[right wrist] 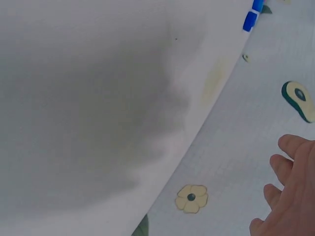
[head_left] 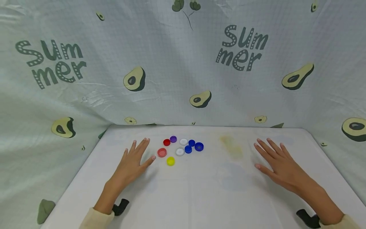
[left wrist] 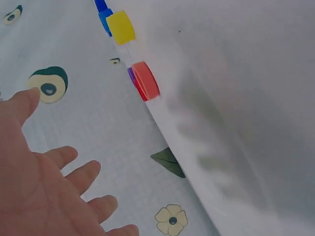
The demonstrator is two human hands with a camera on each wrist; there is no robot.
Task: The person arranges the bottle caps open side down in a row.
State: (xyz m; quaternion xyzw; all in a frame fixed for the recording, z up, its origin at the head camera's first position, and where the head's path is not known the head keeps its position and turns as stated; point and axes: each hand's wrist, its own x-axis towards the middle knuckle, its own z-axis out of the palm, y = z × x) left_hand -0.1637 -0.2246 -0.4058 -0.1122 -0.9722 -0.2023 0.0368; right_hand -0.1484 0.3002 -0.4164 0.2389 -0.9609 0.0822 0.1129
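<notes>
My left hand (head_left: 132, 163) hovers over the left part of the table, fingers spread, holding nothing. Just right of its thumb lies a group of plastic bottle caps: a coral-red cap (head_left: 162, 152), a yellow cap (head_left: 170, 161), a darker red cap (head_left: 166, 142) and a purple cap (head_left: 173, 139). Beside them are two white caps (head_left: 179, 152) and several blue caps (head_left: 199, 146). In the left wrist view the yellow cap (left wrist: 121, 27) and coral cap (left wrist: 145, 80) appear beyond the fingers. My right hand (head_left: 283, 167), also spread and holding nothing, is over the table's right side.
The white table (head_left: 200, 197) has a yellowish stain (head_left: 231, 147) right of the caps. A pale cloth (head_left: 171, 63) printed with avocados and "summer" lettering hangs behind and along both sides. Black straps (head_left: 120, 207) show at both wrists.
</notes>
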